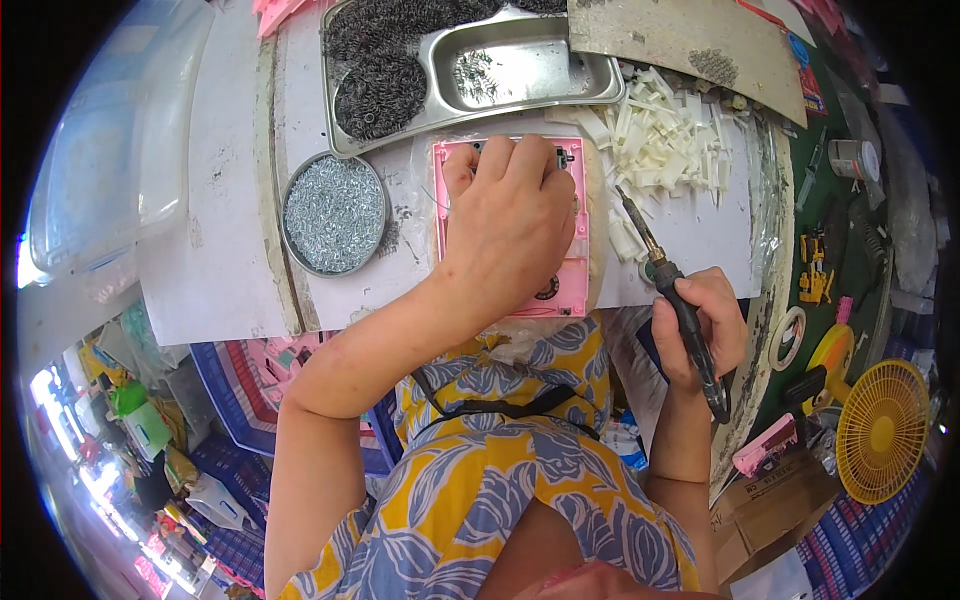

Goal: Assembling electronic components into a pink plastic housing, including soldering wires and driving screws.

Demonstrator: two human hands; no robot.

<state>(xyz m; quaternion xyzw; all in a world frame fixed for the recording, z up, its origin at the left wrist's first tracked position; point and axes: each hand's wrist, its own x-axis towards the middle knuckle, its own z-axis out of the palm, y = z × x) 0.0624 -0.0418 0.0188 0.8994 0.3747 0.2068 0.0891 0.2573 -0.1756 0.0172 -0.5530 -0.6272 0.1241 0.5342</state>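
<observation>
A pink plastic casing (572, 285) lies on a pale pad in front of me, with a small dark part and thin wires inside it. My left hand (510, 225) rests over the casing, its fingers bent down at the far edge. What those fingertips pinch or press is hidden under the hand. To the right, my right hand (712, 330) is closed round the black handle of a soldering iron (672, 275). The iron's metal tip points up and away, apart from the casing, near a pile of white plastic pieces (665, 135).
A round dish of small silvery screws (334, 214) sits left of the casing. Beyond stands a metal tray (430, 135) with many dark springs, partly under a board (690, 45). At right are a tape roll (788, 338) and a yellow fan (882, 430); a blue crate (225, 400) is below left.
</observation>
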